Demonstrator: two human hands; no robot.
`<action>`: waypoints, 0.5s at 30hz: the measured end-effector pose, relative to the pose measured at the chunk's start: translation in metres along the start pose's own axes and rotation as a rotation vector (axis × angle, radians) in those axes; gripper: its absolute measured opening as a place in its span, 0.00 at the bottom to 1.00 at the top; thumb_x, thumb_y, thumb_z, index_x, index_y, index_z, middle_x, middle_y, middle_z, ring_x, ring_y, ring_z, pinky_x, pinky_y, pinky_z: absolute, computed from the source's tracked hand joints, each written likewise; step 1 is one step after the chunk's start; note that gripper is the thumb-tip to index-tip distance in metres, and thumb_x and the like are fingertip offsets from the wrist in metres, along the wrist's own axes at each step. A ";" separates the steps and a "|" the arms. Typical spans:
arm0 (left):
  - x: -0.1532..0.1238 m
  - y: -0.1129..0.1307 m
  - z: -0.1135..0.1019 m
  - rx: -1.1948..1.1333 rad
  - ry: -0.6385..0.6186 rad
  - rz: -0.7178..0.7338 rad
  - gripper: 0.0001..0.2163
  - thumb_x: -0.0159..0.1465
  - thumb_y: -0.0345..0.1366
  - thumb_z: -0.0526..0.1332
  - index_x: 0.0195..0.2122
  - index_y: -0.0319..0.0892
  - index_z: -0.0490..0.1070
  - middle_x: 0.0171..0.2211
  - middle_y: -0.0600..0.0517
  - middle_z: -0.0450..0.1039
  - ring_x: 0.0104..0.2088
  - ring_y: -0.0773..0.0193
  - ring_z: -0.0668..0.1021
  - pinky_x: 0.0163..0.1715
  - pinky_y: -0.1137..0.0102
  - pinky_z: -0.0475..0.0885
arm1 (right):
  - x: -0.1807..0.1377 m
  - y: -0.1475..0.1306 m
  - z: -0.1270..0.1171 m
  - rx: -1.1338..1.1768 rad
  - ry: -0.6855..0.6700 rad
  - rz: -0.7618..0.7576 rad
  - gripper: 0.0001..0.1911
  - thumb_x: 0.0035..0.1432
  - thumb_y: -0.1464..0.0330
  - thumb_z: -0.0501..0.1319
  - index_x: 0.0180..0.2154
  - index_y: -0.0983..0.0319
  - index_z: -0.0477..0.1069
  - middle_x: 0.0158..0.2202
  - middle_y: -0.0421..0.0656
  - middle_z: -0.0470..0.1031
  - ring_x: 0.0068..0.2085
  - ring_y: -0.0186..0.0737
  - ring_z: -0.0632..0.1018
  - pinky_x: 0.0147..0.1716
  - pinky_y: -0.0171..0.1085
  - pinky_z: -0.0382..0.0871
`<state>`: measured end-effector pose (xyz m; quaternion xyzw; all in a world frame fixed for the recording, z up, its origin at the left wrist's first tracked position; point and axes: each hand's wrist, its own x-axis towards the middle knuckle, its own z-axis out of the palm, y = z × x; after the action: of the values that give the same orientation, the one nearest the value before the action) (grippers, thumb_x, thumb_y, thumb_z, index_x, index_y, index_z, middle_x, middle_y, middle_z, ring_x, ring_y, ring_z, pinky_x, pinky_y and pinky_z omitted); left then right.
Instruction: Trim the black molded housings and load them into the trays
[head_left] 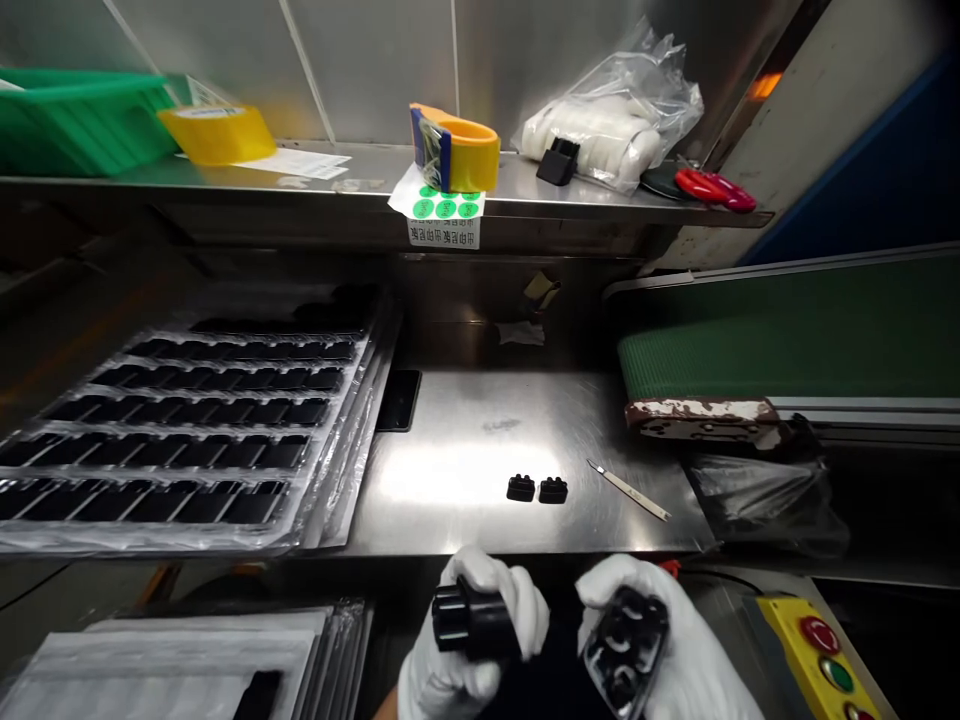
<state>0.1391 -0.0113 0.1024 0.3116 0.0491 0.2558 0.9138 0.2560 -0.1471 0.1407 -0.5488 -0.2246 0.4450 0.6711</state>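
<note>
My left hand (480, 640), in a white glove, is closed around a black plastic plug-like part (469, 618) with prongs at its left end. In my white-gloved right hand (675, 640) is a glossy black molded piece (628, 645) with rounded hollows, facing up. Both hands are in front of the metal bench's (442, 460) near edge, apart from each other. Two small black pieces (520, 488) with knobbed tops sit side by side on the bench beyond them. To their right lies a thin pale tool (630, 490) with a metal tip.
At left, a tray (330, 480) holds rows of black parts; more trays (187, 650) are below. A green conveyor belt (787, 330) and a yellow button box (821, 660) stand right. The shelf (360, 185) carries a tape dispenser (457, 150), green bin (90, 120) and red-handled tool (712, 188).
</note>
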 end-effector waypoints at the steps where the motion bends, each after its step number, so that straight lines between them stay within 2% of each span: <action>1: 0.000 0.006 -0.001 0.109 0.010 -0.089 0.20 0.43 0.43 0.76 0.35 0.50 0.71 0.22 0.60 0.66 0.24 0.69 0.69 0.28 0.72 0.68 | 0.000 -0.005 -0.003 -0.057 0.046 0.044 0.22 0.39 0.63 0.75 0.39 0.57 0.76 0.30 0.43 0.79 0.29 0.43 0.79 0.28 0.39 0.75; 3: 0.002 0.022 -0.002 0.405 0.091 -0.295 0.23 0.36 0.38 0.79 0.34 0.45 0.75 0.27 0.56 0.73 0.29 0.66 0.73 0.32 0.70 0.69 | 0.002 -0.015 -0.007 -0.261 0.139 0.109 0.23 0.35 0.68 0.76 0.38 0.57 0.78 0.34 0.43 0.80 0.34 0.46 0.80 0.33 0.39 0.75; 5: 0.006 0.038 -0.002 0.669 0.166 -0.414 0.22 0.36 0.33 0.79 0.34 0.42 0.78 0.31 0.53 0.74 0.32 0.63 0.74 0.35 0.69 0.70 | 0.005 -0.023 -0.010 -0.522 0.149 0.070 0.21 0.37 0.69 0.74 0.38 0.55 0.80 0.34 0.43 0.79 0.34 0.45 0.80 0.33 0.38 0.75; 7: 0.010 0.047 -0.001 0.846 0.134 -0.415 0.16 0.43 0.33 0.76 0.34 0.42 0.79 0.29 0.54 0.71 0.30 0.65 0.73 0.34 0.68 0.70 | 0.010 -0.026 -0.010 -0.723 0.066 -0.068 0.18 0.43 0.67 0.72 0.40 0.54 0.80 0.29 0.41 0.77 0.29 0.40 0.77 0.29 0.36 0.73; 9: 0.014 0.051 0.001 0.930 0.072 -0.360 0.14 0.46 0.34 0.75 0.35 0.43 0.80 0.27 0.56 0.67 0.28 0.67 0.72 0.33 0.69 0.71 | 0.016 -0.026 -0.007 -0.828 -0.004 -0.177 0.15 0.48 0.66 0.69 0.40 0.55 0.80 0.23 0.39 0.72 0.24 0.35 0.74 0.24 0.34 0.71; 12: 0.015 0.050 0.005 0.921 0.002 -0.294 0.12 0.50 0.33 0.73 0.36 0.44 0.80 0.25 0.57 0.65 0.27 0.68 0.71 0.31 0.71 0.71 | 0.020 -0.022 -0.003 -0.855 -0.007 -0.262 0.11 0.49 0.66 0.69 0.38 0.58 0.80 0.21 0.37 0.69 0.22 0.33 0.72 0.22 0.32 0.69; 15: 0.015 0.048 0.006 0.898 -0.014 -0.251 0.11 0.51 0.31 0.72 0.36 0.45 0.80 0.25 0.57 0.66 0.26 0.68 0.71 0.29 0.72 0.71 | 0.022 -0.019 -0.003 -0.810 0.002 -0.311 0.12 0.49 0.66 0.69 0.38 0.58 0.80 0.21 0.37 0.67 0.21 0.32 0.71 0.22 0.32 0.67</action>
<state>0.1321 0.0253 0.1366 0.6699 0.1862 0.0945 0.7125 0.2759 -0.1296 0.1533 -0.7279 -0.4606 0.2141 0.4606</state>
